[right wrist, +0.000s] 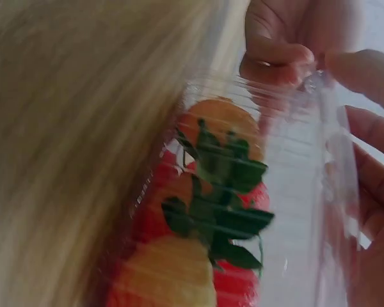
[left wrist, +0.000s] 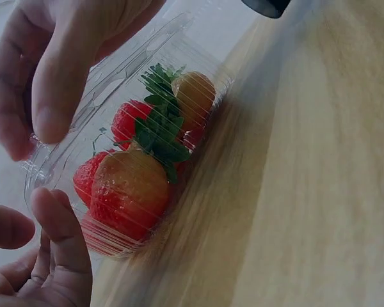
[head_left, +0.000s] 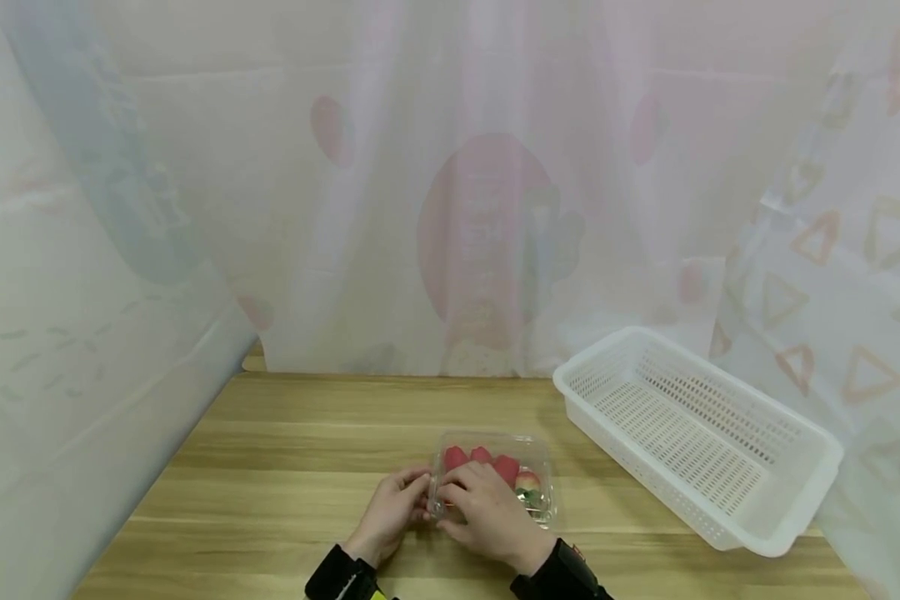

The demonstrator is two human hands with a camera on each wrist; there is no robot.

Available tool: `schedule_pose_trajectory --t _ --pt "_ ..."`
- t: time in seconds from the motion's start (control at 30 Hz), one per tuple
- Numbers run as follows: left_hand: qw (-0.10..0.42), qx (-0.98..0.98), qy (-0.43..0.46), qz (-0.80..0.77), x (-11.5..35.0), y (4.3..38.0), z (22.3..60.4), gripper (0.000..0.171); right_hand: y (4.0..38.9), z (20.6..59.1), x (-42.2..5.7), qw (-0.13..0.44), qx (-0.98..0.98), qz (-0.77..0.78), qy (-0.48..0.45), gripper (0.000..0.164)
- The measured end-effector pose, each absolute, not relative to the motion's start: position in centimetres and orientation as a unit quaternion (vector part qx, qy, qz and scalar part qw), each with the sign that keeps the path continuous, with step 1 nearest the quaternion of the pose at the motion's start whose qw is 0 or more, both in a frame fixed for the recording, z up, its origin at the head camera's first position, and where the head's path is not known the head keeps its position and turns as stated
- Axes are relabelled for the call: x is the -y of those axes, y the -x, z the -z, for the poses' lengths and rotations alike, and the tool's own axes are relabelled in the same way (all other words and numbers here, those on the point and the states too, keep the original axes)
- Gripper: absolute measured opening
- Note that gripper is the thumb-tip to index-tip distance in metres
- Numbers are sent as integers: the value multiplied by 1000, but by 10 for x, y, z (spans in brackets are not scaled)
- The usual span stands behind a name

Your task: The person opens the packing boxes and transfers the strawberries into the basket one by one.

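Observation:
A clear plastic clamshell container [head_left: 534, 447] lies on the wooden table, its lid down over the contents. Through its side in the left wrist view I see several strawberries [left wrist: 129, 198], red with pale ends, and green leaves [left wrist: 160, 128]. At the container's left side is my left hand [head_left: 391, 510], fingers loosely bent, a fingertip right at the near left corner. My right hand [head_left: 487, 512] reaches over the front part and covers some of the fruit in the head view. Its thumb and bent fingers grip the rim by that same corner.
To the right, a white perforated plastic basket [head_left: 607, 429] stands at an angle on the wooden table [head_left: 285, 467]. Pale printed curtains [head_left: 375, 208] hang behind the table and at both sides. Black bands [head_left: 562, 575] wrap both wrists.

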State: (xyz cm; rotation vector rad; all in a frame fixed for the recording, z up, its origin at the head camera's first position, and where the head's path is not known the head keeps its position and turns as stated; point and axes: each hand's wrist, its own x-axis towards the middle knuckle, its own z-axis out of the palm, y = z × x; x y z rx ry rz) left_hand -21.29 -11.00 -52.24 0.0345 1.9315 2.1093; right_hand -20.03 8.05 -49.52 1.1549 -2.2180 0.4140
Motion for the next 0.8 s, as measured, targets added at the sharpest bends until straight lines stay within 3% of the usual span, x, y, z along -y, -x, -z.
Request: schedule_pose_trajectory --t 0.4,0.8 --pt "142 -659 -4 -739 109 212 525 40 201 501 -71 332 813 -154 -454 13" --pt "133 -658 -5 -741 106 211 524 29 203 502 -70 343 803 -133 -470 13"
